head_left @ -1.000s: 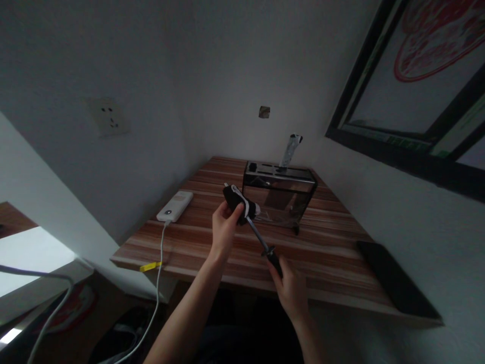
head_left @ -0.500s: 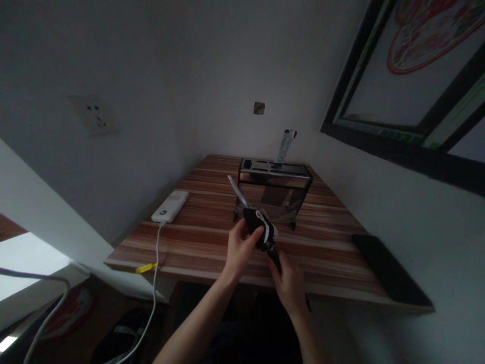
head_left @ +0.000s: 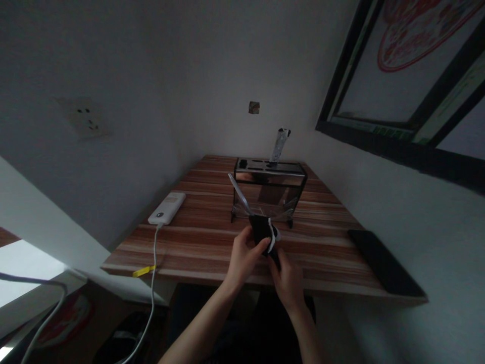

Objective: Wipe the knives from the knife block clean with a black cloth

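Left hand [head_left: 242,255] and right hand [head_left: 288,279] meet above the near part of a wood-grained table [head_left: 191,246], both closed on the same tool. The person's left hand pinches a black cloth [head_left: 259,228] with white edging, thumb on top, folded around the lower end of a slim metal rod [head_left: 240,193]. The right hand, just beside it on the right and a little nearer, grips the dark handle [head_left: 276,260], most of which the fingers hide. The rod comes out of the cloth and slants up to the far left; its bare tip overlaps the left end of the rack in view, and whether the two touch cannot be told.

That rack [head_left: 271,178], with a slotted metal top and clear sides, stands on the far half of the table, beyond the hands. A wrapped, upright, slightly tilted object [head_left: 279,145] sticks out of one of its slots. On the left of the table lies a white power bank [head_left: 167,208], with a white cable [head_left: 153,283] running from its near end down past the table edge. A yellow tag [head_left: 143,271] sits beside the cable at the near left edge. At the right edge lies a flat black slab [head_left: 384,263].
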`<state>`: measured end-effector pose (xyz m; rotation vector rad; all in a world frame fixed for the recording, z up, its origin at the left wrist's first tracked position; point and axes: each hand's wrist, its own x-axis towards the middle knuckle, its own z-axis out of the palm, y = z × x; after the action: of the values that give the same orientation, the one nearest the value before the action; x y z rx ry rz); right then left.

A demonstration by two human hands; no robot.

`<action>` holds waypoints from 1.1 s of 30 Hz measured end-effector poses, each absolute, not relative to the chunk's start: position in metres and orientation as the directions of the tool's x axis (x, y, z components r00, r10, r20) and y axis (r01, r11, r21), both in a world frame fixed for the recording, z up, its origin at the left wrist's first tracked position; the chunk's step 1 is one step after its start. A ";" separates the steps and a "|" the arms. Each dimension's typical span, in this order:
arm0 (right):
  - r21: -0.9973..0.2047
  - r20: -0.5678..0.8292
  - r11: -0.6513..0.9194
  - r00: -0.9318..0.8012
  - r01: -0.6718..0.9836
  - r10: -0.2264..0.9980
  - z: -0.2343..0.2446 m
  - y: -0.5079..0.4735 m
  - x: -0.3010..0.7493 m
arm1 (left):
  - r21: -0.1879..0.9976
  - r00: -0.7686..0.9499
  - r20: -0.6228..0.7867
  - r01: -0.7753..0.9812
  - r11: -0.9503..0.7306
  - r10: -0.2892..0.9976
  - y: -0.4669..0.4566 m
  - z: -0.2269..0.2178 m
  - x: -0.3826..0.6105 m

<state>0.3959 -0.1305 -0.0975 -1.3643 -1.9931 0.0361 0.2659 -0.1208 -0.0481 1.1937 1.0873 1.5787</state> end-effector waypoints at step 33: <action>-0.394 0.599 0.480 -0.176 0.784 0.781 -0.096 -0.132 0.396 | 0.903 -0.270 0.268 -0.263 -0.339 0.925 -0.093 -0.008 0.229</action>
<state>0.3955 -0.1319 -0.0956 -1.2963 -1.9496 -0.0047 0.2285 -0.0933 -0.0084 1.0710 0.9648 1.7423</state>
